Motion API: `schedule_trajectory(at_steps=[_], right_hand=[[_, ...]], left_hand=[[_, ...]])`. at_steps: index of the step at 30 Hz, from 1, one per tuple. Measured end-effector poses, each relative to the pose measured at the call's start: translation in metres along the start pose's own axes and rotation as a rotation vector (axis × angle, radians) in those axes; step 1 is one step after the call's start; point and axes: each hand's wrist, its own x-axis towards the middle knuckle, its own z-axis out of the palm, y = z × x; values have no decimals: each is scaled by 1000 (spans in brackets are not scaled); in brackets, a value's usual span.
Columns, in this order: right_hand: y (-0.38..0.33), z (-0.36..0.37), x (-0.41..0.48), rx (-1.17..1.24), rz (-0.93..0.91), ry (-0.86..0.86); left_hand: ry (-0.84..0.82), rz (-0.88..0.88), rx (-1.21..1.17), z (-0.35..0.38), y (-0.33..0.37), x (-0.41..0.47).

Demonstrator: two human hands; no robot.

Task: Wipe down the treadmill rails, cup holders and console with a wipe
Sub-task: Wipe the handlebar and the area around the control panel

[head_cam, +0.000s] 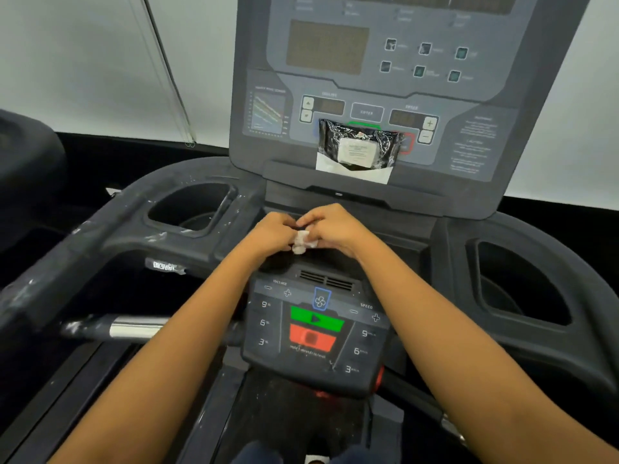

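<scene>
The left rail (67, 262), streaked with white smudges, runs up to the left cup holder (191, 209). At centre, just above the lower control panel (318, 329), the left hand (271, 234) and right hand (335, 229) meet, the fingers of both curled and pinching a crumpled white wipe (303, 242) between them. Behind them a dark pack of wipes (358, 147) leans against the console (368, 61), and the right cup holder (522, 283) lies far right.

The treadmill console (475, 95) carries a black pack of wipes (360, 147). The pack stands on the console's ledge (288, 171), leans against the button panel and covers some buttons.
</scene>
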Motion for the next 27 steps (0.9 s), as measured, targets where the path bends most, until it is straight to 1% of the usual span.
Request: schedule_trajectory(at_steps=[2,4,9,10,12,13,14,16,17,18,20,21,23,27], right_hand=[[-10,3,3,107,-6,12],[-21,5,3,129,-24,19],[-47,12,-1,-48,-144,72],[-53,16,-1,-122,-161,99],[-62,31,-3,-348,-159,196],[-66,41,-2,-437,-145,236],[-68,54,0,-476,-117,246],[-67,87,9,-509,-21,182],[-62,105,14,-552,27,145],[-56,124,20,-635,63,146],[-43,163,27,-843,129,228],[-38,181,26,-893,168,277],[-38,203,27,-877,233,354],[-47,195,69,-832,237,445]], left_hand=[[-24,-29,-106,-18,-3,-1],[-45,-30,-172,-40,-7,-1],[-84,119,-191,-95,-17,0],[-79,154,-176,-103,-19,1],[-32,210,-125,-113,-25,4],[-14,225,-115,-116,-30,8],[-29,235,-99,-118,-37,12],[-96,256,9,-122,-50,19],[-104,263,73,-124,-57,23],[-88,285,123,-127,-62,27],[-27,351,186,-136,-67,31],[6,382,216,-140,-69,33],[63,424,265,-148,-73,39],[120,420,243,-154,-76,54]])
